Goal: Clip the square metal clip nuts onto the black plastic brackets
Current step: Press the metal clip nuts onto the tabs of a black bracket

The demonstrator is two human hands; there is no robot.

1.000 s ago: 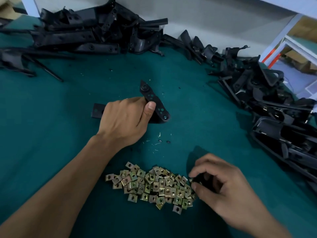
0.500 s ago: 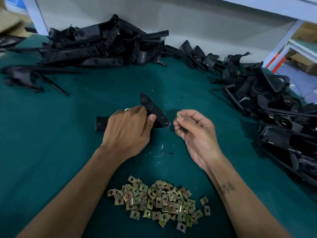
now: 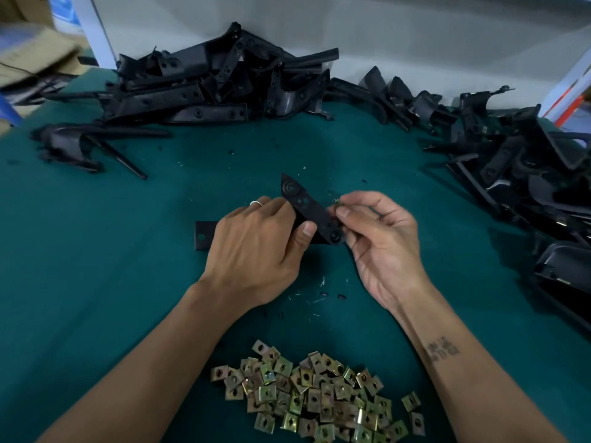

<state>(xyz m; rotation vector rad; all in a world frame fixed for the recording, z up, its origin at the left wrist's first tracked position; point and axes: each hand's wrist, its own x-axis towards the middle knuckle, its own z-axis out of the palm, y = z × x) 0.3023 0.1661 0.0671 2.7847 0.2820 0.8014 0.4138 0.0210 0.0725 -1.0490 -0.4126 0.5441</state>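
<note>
Black bracket (image 3: 308,207) gripped by left hand (image 3: 256,251), right hand (image 3: 380,241) pinching clip nut (image 3: 335,202) at it

A green cloth (image 3: 96,266) covers the bench — cardboard boxes (image 3: 28,55) sit blurred beyond its far-left corner.

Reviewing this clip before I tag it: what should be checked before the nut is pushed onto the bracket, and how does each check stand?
1. Left hand grips the black bracket: ok.
2. Right hand pinches a clip nut at the bracket's edge: ok.
3. Nut's open side faces the bracket: cannot tell, fingers hide it.
4. Nut lined up with a bracket hole: cannot tell.
5. Spare clip nuts pile nearby on the green mat: ok.
</note>
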